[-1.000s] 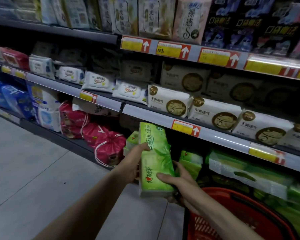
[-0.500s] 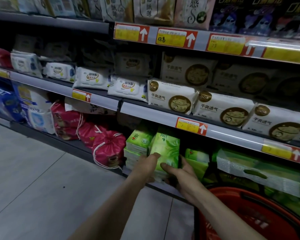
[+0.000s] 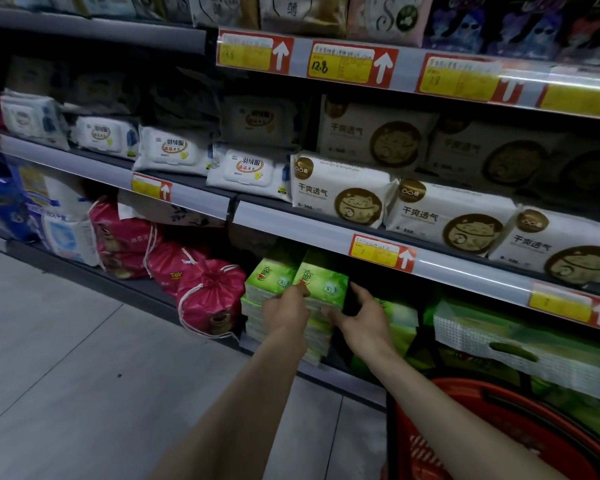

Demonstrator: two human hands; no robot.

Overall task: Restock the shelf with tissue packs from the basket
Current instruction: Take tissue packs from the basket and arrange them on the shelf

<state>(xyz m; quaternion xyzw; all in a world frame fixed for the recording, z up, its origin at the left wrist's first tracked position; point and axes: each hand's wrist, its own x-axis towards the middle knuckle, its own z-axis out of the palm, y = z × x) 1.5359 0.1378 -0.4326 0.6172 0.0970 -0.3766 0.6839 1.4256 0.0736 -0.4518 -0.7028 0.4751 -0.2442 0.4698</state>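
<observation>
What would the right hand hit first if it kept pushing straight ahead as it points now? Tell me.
The right hand points into the bottom shelf, at the right side of the green tissue pack it is seating on the stack. Pushing on, it would likely slide into the dark gap beside that pack; depth there is unclear.

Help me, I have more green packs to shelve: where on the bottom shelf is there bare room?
A dark gap opens right of the green tissue pack both hands are seating, above the lower green packs and under the shelf rail. Leftward is crowded: a second green stack sits beside the pink drawstring bags. Rightward, a large green bundle fills the shelf.
</observation>
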